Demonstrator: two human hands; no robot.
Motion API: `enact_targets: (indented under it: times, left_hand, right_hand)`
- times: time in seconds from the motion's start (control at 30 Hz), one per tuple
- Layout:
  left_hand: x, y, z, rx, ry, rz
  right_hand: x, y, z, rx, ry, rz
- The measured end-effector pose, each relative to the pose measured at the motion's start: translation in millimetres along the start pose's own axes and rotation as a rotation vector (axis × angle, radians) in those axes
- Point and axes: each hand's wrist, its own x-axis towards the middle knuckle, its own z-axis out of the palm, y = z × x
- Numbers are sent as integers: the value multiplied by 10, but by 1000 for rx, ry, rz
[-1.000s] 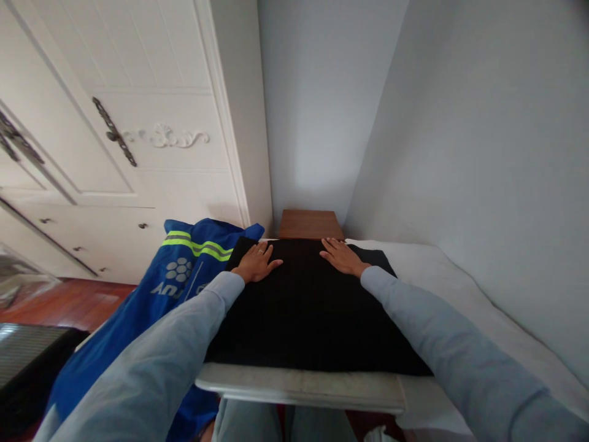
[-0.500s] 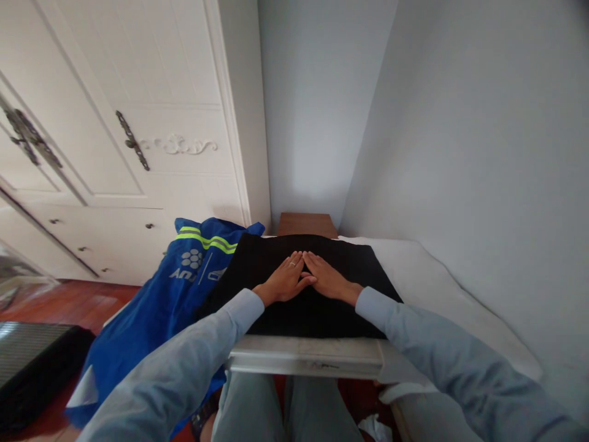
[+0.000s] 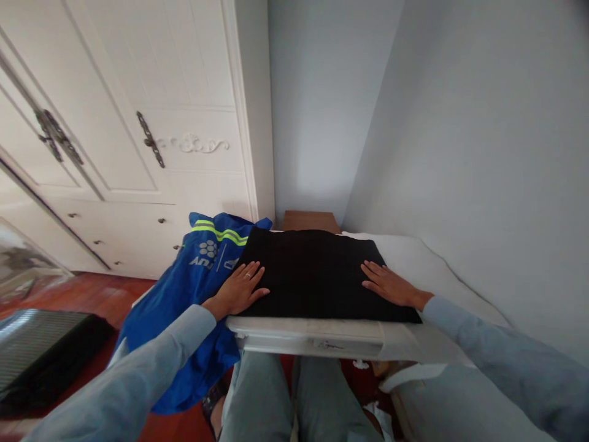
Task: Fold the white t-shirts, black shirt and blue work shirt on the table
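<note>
A black cloth (image 3: 313,276) lies spread flat over the white table (image 3: 304,336) in front of me. My left hand (image 3: 242,287) rests palm down on its left edge, fingers spread, with a ring on one finger. On the right side of the cloth, my right hand (image 3: 391,283) lies flat with fingers stretched out. Neither hand grips anything. Close by my left hand, a blue garment (image 3: 184,294) with yellow-green and grey stripes and pale printing hangs over the table's left side.
A white wardrobe (image 3: 193,80) with dark handles stands at the left. Behind the table is a brown wooden piece (image 3: 310,220). White fabric (image 3: 409,248) lies along the right wall. On the red floor at left sits a dark striped bundle (image 3: 46,356).
Both hands have slid apart from the middle of the black cloth, the left one to its left edge and the right one to its right side. The view has shifted slightly.
</note>
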Motion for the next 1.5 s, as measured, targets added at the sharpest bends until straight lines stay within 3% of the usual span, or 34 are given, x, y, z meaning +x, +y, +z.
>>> enact_targets:
  times: [0.1, 0.2, 0.3, 0.4, 0.5, 0.6, 0.67, 0.73, 0.83, 0.93, 1.1, 1.23, 1.37, 1.5]
  left_hand:
    - [-304, -13, -136, 2, 37, -41]
    - [-541, -24, -377, -55, 121, -126]
    - [-739, -58, -616, -87, 208, -284]
    - [-928, -31, -719, -91, 225, -392]
    - [-1043, 151, -684, -70, 199, -278]
    - [-1029, 405, -629, -6, 158, -85]
    - [-974, 506, -624, 42, 137, -140]
    - [-925, 504, -639, 78, 125, -332]
    - [-919, 352, -650, -2, 71, -524]
    - [-982, 196, -623, -203, 65, -569]
    - [-1052, 182, -520, -493, 335, -576]
    - [-1020, 190, -412, -778, 470, -706]
    - [-956, 72, -407, -969, 373, -786]
    - [-905, -92, -491, -946, 199, -798]
  right_hand:
    - [-257, 153, 39, 23, 47, 96]
    - [-441, 64, 17, 42, 120, 110]
    - [-559, -308, -65, 27, 191, -10]
    - [-648, -792, -89, -10, 227, -178]
    - [-676, -1168, 17, -75, 267, -358]
    - [-626, -1343, 189, -146, 313, -458]
    - [-592, -1334, 292, -178, 304, -477]
    - [-601, -1226, 366, -203, 272, -479]
    - [-721, -936, 433, -249, 250, -464]
    - [-912, -628, 484, -280, 279, -422]
    - [-1152, -348, 542, -283, 316, -355]
    - [-1264, -319, 483, -211, 297, -263]
    - [-1361, -372, 319, -82, 309, -74]
    - [-1361, -420, 185, 57, 394, 175]
